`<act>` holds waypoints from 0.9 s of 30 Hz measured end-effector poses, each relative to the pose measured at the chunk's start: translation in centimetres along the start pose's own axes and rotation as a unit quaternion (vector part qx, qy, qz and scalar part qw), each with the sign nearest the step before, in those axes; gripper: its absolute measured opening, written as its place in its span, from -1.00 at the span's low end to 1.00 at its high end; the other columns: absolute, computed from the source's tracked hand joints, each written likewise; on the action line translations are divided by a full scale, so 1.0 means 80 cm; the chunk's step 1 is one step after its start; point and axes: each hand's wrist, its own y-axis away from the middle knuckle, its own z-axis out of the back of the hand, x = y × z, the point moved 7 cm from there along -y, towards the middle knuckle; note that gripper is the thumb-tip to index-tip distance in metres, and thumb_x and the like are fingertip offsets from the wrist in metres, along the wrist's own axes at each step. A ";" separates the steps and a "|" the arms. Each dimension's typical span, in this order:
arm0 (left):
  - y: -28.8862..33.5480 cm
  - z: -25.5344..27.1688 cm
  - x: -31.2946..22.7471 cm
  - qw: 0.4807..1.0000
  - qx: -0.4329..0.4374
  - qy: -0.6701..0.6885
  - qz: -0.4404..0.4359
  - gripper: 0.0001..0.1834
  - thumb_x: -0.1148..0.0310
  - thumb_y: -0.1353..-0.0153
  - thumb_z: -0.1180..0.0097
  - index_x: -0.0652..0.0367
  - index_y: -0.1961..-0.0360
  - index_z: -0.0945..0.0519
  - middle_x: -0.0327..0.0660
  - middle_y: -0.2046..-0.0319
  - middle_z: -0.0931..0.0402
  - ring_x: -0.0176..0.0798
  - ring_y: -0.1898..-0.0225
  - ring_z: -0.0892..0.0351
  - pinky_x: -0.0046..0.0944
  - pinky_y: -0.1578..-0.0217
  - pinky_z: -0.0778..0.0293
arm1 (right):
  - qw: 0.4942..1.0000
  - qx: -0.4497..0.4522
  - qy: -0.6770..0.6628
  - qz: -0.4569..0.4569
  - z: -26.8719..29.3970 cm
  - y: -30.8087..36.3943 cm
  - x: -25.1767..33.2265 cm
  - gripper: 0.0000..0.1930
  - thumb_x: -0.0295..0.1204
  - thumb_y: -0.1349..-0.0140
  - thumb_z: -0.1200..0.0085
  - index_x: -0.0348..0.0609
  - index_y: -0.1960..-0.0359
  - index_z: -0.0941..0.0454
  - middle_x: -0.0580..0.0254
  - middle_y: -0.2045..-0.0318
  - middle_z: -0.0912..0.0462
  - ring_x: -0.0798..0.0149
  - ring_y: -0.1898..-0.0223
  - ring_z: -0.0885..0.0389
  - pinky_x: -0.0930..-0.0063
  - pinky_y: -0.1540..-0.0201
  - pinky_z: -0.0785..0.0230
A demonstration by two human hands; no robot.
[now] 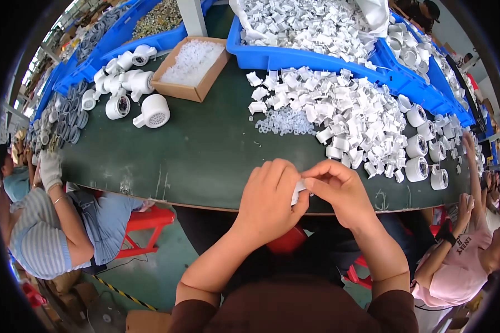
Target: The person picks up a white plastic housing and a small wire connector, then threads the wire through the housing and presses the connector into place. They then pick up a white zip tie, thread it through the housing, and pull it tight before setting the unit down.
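Observation:
Just over the table's near edge my two hands meet around one small white plastic part. My left hand is closed round it, with its thumb below and fingers above. From the other side, the thumb and forefinger of my right hand pinch at its end; whether they also hold a tiny piece is hidden. Beyond my hands lies a big heap of similar white plastic parts. A small pile of clear plastic bits sits at that heap's left edge.
Blue bins of white parts line the table's far side. A cardboard box holds clear bits. White shower-head-like housings stand left, more housings right. Grey rings lie far left. Co-workers sit on both sides; one wears a white glove.

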 end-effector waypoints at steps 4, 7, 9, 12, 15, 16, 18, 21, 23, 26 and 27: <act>-0.003 -0.006 -0.002 1.000 -0.010 -0.004 0.004 -0.61 0.48 0.03 -0.35 0.14 0.18 -0.45 -0.13 0.18 -0.49 0.01 0.21 -0.51 -0.10 0.22 -0.40 | 0.999 -0.033 0.004 -0.001 -0.003 0.000 -0.005 -0.86 -0.56 -0.30 -0.20 -0.25 0.13 -0.60 0.28 0.22 -0.65 0.43 0.13 -0.60 0.48 0.01 -0.47; 0.001 0.001 0.002 0.997 -0.067 0.013 0.018 -0.59 0.48 0.04 -0.37 0.10 0.16 -0.46 -0.15 0.19 -0.52 -0.01 0.20 -0.52 -0.11 0.21 -0.40 | 0.995 -0.054 -0.077 -0.021 -0.001 0.002 -0.013 -0.87 -0.50 -0.37 -0.15 -0.23 0.10 -0.59 0.27 0.19 -0.66 0.42 0.13 -0.60 0.47 0.01 -0.47; 0.006 -0.002 0.005 0.997 -0.074 0.011 0.007 -0.58 0.48 0.04 -0.38 0.09 0.16 -0.46 -0.17 0.21 -0.53 -0.02 0.21 -0.53 -0.12 0.21 -0.40 | 0.997 -0.051 -0.059 -0.012 0.000 0.004 -0.013 -0.87 -0.50 -0.38 -0.15 -0.23 0.09 -0.59 0.26 0.17 -0.66 0.43 0.13 -0.60 0.46 0.00 -0.47; 0.013 -0.002 0.007 0.996 -0.082 0.014 -0.005 -0.59 0.49 0.05 -0.39 0.07 0.17 -0.48 -0.19 0.25 -0.55 -0.03 0.23 -0.54 -0.12 0.21 -0.41 | 0.998 -0.042 -0.036 0.007 -0.004 0.006 -0.013 -0.88 -0.51 -0.39 -0.12 -0.23 0.09 -0.59 0.25 0.13 -0.67 0.44 0.12 -0.59 0.47 0.01 -0.46; 0.012 0.002 0.006 0.996 -0.088 0.020 -0.010 -0.61 0.51 0.06 -0.39 0.08 0.20 -0.49 -0.20 0.28 -0.56 -0.03 0.25 -0.54 -0.10 0.23 -0.42 | 0.998 -0.046 -0.036 0.033 -0.010 0.005 -0.014 -0.91 -0.54 -0.40 -0.08 -0.23 0.13 -0.58 0.27 0.13 -0.67 0.46 0.11 -0.58 0.50 0.01 -0.44; 0.009 0.002 0.004 0.996 -0.085 0.026 -0.013 -0.63 0.52 0.07 -0.38 0.08 0.23 -0.50 -0.19 0.29 -0.56 -0.01 0.26 -0.54 -0.10 0.24 -0.42 | 0.996 -0.060 -0.044 0.046 -0.009 0.006 -0.015 -0.92 -0.56 -0.40 -0.06 -0.22 0.15 -0.58 0.28 0.16 -0.67 0.48 0.11 -0.57 0.53 0.01 -0.42; 0.001 0.004 0.002 0.997 -0.069 0.032 -0.030 -0.65 0.53 0.08 -0.38 0.10 0.26 -0.51 -0.19 0.29 -0.57 0.00 0.26 -0.55 -0.09 0.24 -0.43 | 0.992 -0.068 -0.048 0.098 -0.008 0.007 -0.024 -0.93 -0.58 -0.40 -0.03 -0.22 0.16 -0.56 0.30 0.18 -0.64 0.51 0.11 -0.54 0.57 0.01 -0.38; -0.009 0.009 0.008 0.998 -0.003 0.036 -0.048 -0.69 0.54 0.11 -0.37 0.13 0.33 -0.52 -0.16 0.32 -0.56 0.02 0.26 -0.55 -0.08 0.20 -0.46 | 0.995 -0.034 0.014 0.093 -0.012 0.008 -0.033 -0.92 -0.55 -0.41 -0.06 -0.24 0.12 -0.55 0.27 0.11 -0.62 0.46 0.05 -0.55 0.48 -0.03 -0.41; -0.008 0.026 0.017 0.999 0.029 0.002 -0.039 -0.70 0.52 0.08 -0.38 0.16 0.33 -0.52 -0.13 0.30 -0.56 0.04 0.21 -0.55 -0.07 0.14 -0.46 | 0.968 -0.040 0.161 0.190 -0.001 0.024 -0.010 -0.89 -0.54 -0.36 -0.14 -0.22 0.12 -0.58 0.19 0.09 -0.64 0.30 0.00 -0.59 0.39 -0.06 -0.42; -0.001 0.070 0.077 0.988 -0.024 -0.142 0.058 -0.56 0.36 -0.04 -0.42 0.19 0.06 -0.54 0.01 -0.01 -0.52 0.14 -0.10 -0.47 0.02 -0.12 -0.37 | 0.828 -0.191 0.396 0.349 0.042 0.076 0.054 -0.84 -0.50 -0.24 -0.26 -0.15 0.16 -0.65 0.13 0.11 -0.66 0.07 0.00 -0.59 0.25 -0.09 -0.40; 0.007 0.091 0.092 0.971 -0.080 -0.208 0.085 -0.42 0.31 -0.08 -0.42 0.19 -0.11 -0.48 0.09 -0.16 -0.39 0.19 -0.21 -0.35 0.05 -0.20 -0.29 | 0.757 -0.272 0.485 0.343 0.070 0.092 0.069 -0.74 -0.48 -0.19 -0.30 -0.16 0.09 -0.61 0.09 0.08 -0.63 0.02 -0.01 -0.54 0.23 -0.11 -0.36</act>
